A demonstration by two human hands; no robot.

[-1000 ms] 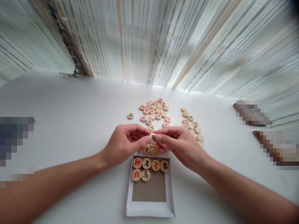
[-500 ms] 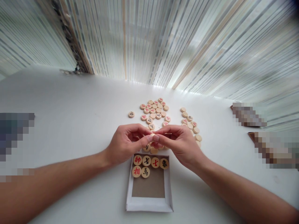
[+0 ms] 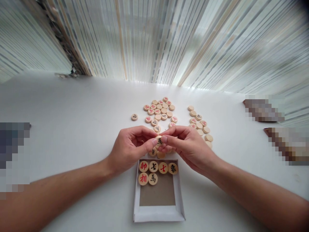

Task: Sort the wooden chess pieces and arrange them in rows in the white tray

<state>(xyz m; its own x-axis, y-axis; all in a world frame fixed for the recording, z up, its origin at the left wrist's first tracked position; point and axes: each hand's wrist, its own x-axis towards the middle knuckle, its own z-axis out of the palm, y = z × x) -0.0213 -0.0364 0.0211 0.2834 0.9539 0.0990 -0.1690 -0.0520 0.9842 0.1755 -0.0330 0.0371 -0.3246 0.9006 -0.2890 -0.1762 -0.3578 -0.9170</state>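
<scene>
My left hand [image 3: 131, 146] and my right hand [image 3: 187, 146] meet above a white table [image 3: 72, 129], both pinching one round wooden chess piece [image 3: 158, 141] with a black character facing me. Just below them lies a shallow white box [image 3: 158, 193] with a brown floor, holding several wooden pieces [image 3: 153, 172] in two rows at its far end. A few more pieces [image 3: 156, 153] lie on the table between the box and my fingers, partly hidden by them.
A cluster of loose pieces [image 3: 160, 112] lies beyond my hands, a second group [image 3: 200, 125] to its right, and a single piece [image 3: 134, 117] to the left. Striped curtains [image 3: 156, 42] hang behind the table. Blurred-out patches sit at the left and right edges.
The piece between my fingers has turned from edge-on half a second ago to face me with its black character. My hands stay together; the view has shifted slightly.
</scene>
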